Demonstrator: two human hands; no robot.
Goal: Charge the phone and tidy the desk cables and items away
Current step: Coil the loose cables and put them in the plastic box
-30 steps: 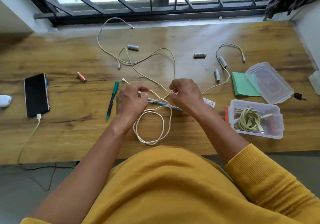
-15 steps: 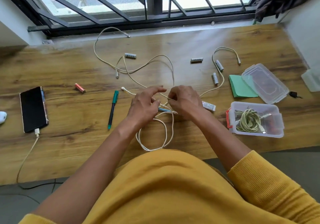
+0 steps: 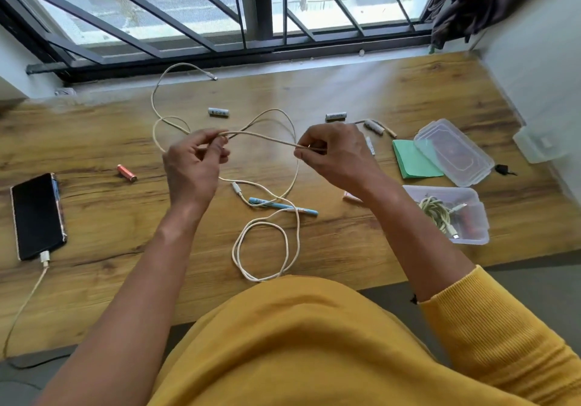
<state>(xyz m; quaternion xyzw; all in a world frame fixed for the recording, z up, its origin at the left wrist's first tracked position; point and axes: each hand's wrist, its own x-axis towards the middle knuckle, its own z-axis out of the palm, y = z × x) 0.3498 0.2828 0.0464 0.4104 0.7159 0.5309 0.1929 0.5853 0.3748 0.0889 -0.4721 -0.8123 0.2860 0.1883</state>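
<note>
Above the desk [image 3: 94, 217], left hand [image 3: 191, 166] and right hand [image 3: 336, 154] pinch a taut beige cable [image 3: 261, 137].

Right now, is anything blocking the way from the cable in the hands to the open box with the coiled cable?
Nothing visible does. The beige cable is pinched between the left hand and right hand, above the desk. The clear box sits open on the right, its lid lying apart behind it.
</note>
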